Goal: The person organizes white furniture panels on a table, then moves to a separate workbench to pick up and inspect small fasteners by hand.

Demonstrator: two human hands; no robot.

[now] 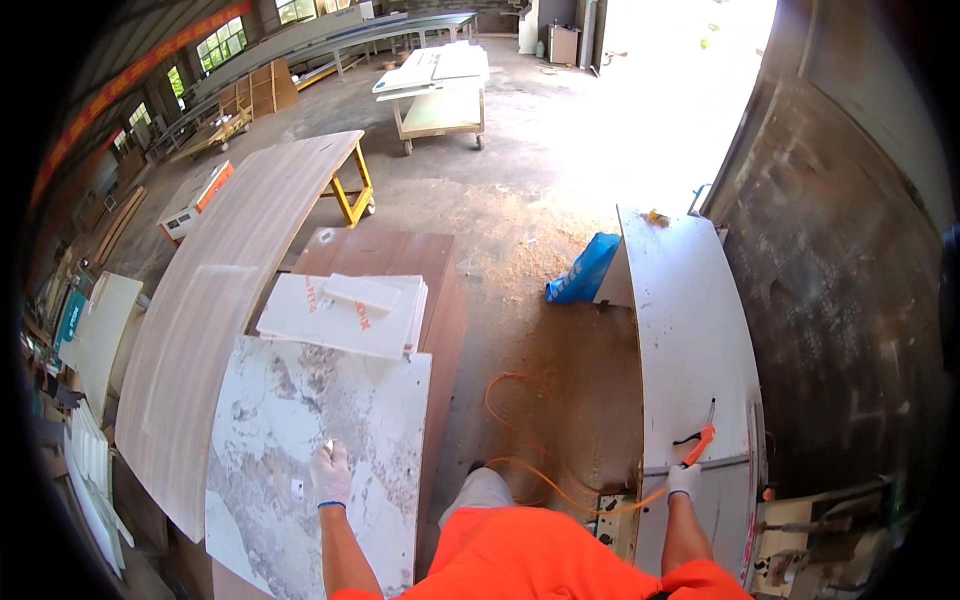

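Hose (640, 504) looping loose could snag feet imo. Right hand (685, 480) grips air gun (703, 440); left hand (331, 475) half-curled, contents unclear.

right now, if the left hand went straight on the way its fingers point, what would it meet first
Most likely the white panels stacked at the far end of the marbled board. The height of the left hand is hard to judge, so it might pass above them.
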